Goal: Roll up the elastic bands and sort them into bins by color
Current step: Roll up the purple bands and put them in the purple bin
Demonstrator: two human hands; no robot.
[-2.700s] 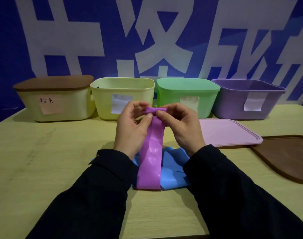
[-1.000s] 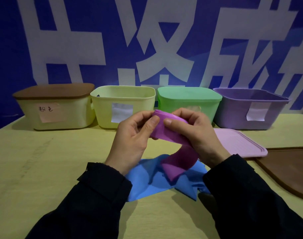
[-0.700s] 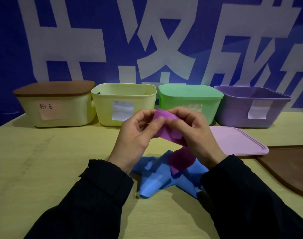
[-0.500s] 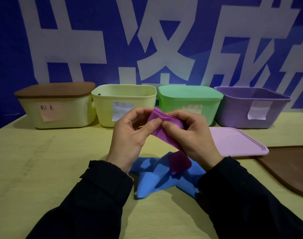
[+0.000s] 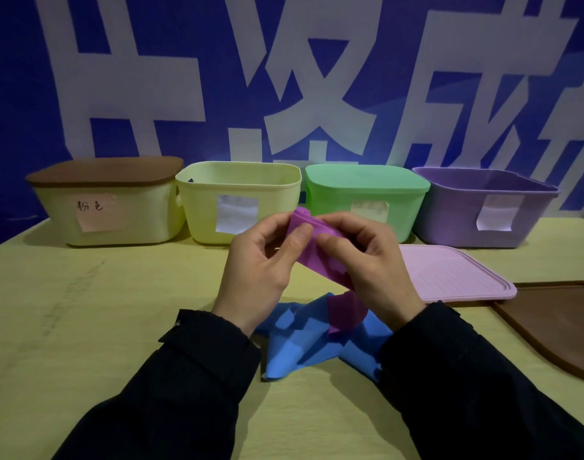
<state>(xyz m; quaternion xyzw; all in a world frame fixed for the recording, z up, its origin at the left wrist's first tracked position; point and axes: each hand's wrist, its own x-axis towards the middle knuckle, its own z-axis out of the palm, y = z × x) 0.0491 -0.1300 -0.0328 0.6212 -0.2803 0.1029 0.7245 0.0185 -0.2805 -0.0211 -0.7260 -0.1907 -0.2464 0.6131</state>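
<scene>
Two hands rolling a purple band above a table.

Left hand (image 5: 257,263) and right hand (image 5: 370,260) pinch the purple band (image 5: 312,250) above the blue bands (image 5: 303,343); its tail hangs loose. Likely soft, stretchy, light: grip the rolled end.

Bare table (image 5: 68,327) lies open to the left of the sleeves, up to the bin row. At the rear, four bins stand side by side with only narrow gaps: the beige bin (image 5: 117,220) is closed by a brown lid (image 5: 104,171), the green bin (image 5: 363,207) by its own lid — the yellow bin (image 5: 240,200) and purple bin (image 5: 483,207) are open from above. To the right, a pink lid (image 5: 450,273) and a second brown lid (image 5: 556,320) lie flat. Centre front — crumpled blue bands (image 5: 300,346) cover the table.
</scene>
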